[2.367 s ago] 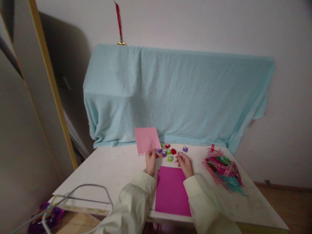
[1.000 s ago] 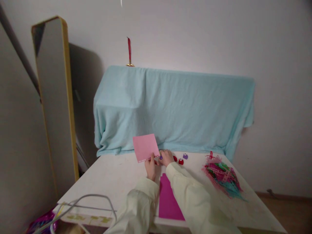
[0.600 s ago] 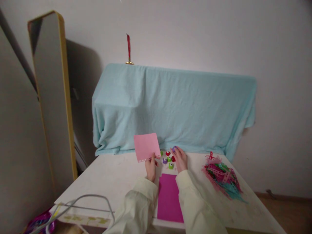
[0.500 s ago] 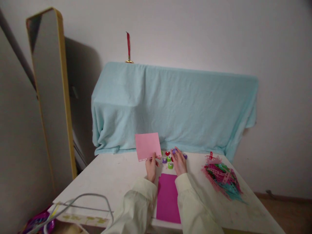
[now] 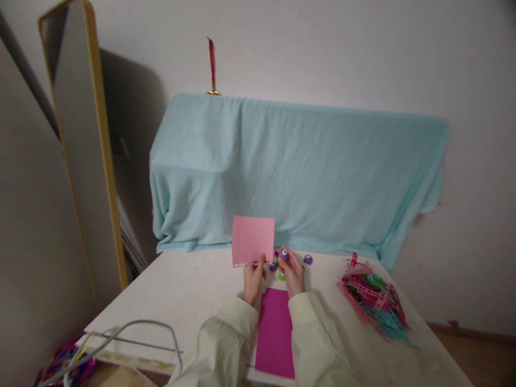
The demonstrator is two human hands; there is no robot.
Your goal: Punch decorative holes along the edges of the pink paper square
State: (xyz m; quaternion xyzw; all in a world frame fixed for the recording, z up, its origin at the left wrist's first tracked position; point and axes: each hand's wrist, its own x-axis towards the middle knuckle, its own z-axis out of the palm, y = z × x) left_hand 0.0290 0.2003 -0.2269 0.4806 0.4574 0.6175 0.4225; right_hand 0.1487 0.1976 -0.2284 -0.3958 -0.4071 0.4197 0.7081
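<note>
My left hand (image 5: 253,279) pinches the lower edge of a pink sheet of paper (image 5: 253,239), which has a row of small cut-outs along its bottom and stands tilted up above the table. Just right of it, my right hand (image 5: 294,273) holds a small purple craft punch (image 5: 283,254) between thumb and fingers. Behind and below that hand lie other little punches, among them a green punch (image 5: 281,276) and a red punch (image 5: 277,252), partly hidden. Another purple punch (image 5: 308,259) rests apart to the right. A magenta sheet (image 5: 274,336) lies flat between my forearms.
On the right of the white table (image 5: 193,285) is a heap of punched paper strips (image 5: 374,298). A light blue cloth (image 5: 298,172) drapes over something at the back. At the front left a grey cable (image 5: 141,322) loops over the edge. A mirror (image 5: 76,134) leans at left.
My right hand has brought the purple punch slightly left and turned it toward me. The pink sheet has shifted right and now sits more level. The view has tilted a little.
</note>
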